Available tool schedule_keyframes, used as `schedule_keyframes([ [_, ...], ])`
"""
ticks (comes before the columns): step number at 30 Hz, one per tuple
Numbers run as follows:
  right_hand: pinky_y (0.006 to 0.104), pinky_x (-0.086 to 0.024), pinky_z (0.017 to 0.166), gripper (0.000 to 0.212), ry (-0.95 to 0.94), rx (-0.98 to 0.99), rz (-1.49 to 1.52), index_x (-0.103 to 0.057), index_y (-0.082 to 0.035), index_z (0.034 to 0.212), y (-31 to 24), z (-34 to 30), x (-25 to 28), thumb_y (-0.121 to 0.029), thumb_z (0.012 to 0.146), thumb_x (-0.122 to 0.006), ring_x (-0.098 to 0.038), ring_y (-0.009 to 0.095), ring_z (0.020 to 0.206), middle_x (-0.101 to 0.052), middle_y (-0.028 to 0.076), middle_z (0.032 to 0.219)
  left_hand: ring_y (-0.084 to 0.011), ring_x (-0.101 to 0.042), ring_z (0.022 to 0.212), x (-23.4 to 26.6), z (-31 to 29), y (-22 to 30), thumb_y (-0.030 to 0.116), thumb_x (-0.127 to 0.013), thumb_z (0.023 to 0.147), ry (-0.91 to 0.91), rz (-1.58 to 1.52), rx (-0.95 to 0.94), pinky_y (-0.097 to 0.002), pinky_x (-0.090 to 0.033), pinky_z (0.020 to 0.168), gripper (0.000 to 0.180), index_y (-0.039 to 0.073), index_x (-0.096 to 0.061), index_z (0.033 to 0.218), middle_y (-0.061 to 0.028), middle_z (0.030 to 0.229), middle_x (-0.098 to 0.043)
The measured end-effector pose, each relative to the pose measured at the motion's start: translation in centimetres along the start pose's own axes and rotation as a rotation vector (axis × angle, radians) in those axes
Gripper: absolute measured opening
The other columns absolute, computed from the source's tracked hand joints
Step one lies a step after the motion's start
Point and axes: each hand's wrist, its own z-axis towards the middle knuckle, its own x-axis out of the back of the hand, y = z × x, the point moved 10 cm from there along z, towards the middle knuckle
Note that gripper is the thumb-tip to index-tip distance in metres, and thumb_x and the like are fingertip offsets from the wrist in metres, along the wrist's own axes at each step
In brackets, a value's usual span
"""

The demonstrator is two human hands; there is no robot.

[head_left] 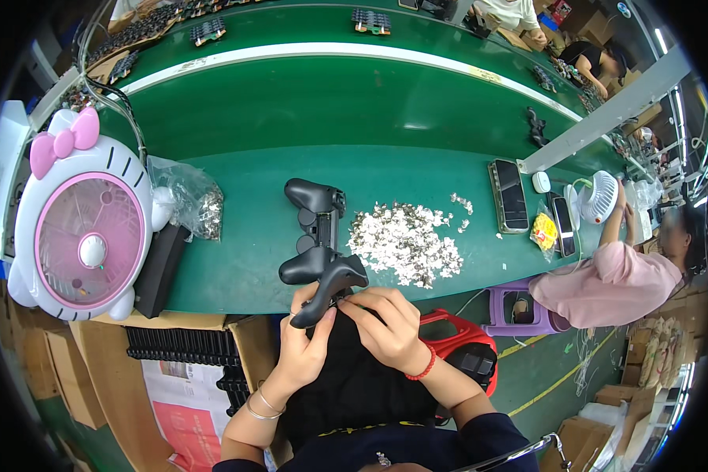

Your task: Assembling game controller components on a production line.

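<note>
The left grip (304, 350) pinches a black gamepad (334, 285); the right grip (390, 327) touches it, whether pinching I cannot tell.

The green table (240, 267) bears small silvery parts (405, 244) (loosely heaped) beside a black game controller (319, 228).

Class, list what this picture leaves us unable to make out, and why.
Head view: what, if anything, the right hand pinches; its fingers and the held black controller cover it.
Head view: each piece's exact shape in the silvery pile; too small.
Head view: the dark box's left side; the white-and-pink fan hides it.
</note>
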Motion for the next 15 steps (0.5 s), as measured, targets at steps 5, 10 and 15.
schedule_keyframes([
  [5,0.0336,-0.056,0.068,0.036,0.010,-0.008,-0.004,-0.075,-0.001,0.097,0.21,-0.39,-0.07,0.007,0.062,-0.072,-0.067,0.024,0.084,-0.068,0.007,0.094,-0.0142,-0.065,0.098,0.04,-0.05,0.61,-0.001,-0.057,0.098,0.027,0.041,-0.039,-0.0289,-0.050,0.087,0.033,-0.005,-0.053,0.131,-0.0131,0.113,-0.067],
  [10,0.0334,-0.056,0.069,0.037,0.015,0.001,-0.076,-0.076,-0.002,0.099,-0.04,-0.70,0.04,0.006,0.064,-0.072,-0.066,0.024,0.084,-0.067,0.006,0.094,-0.0138,-0.065,0.096,-0.33,-0.02,1.03,0.000,-0.057,0.099,0.021,0.061,-0.003,-0.0287,-0.050,0.086,0.033,-0.005,-0.052,0.131,-0.0129,0.109,-0.068],
  [15,0.0328,-0.056,0.068,0.038,0.032,-0.017,-0.042,-0.077,-0.003,0.100,0.44,-0.74,0.13,0.006,0.064,-0.072,-0.066,0.023,0.082,-0.067,0.006,0.093,-0.0119,-0.064,0.097,-0.49,-0.02,0.83,0.001,-0.056,0.100,0.014,0.026,-0.004,-0.0285,-0.050,0.086,0.032,-0.004,-0.052,0.131,-0.0119,0.107,-0.069],
])
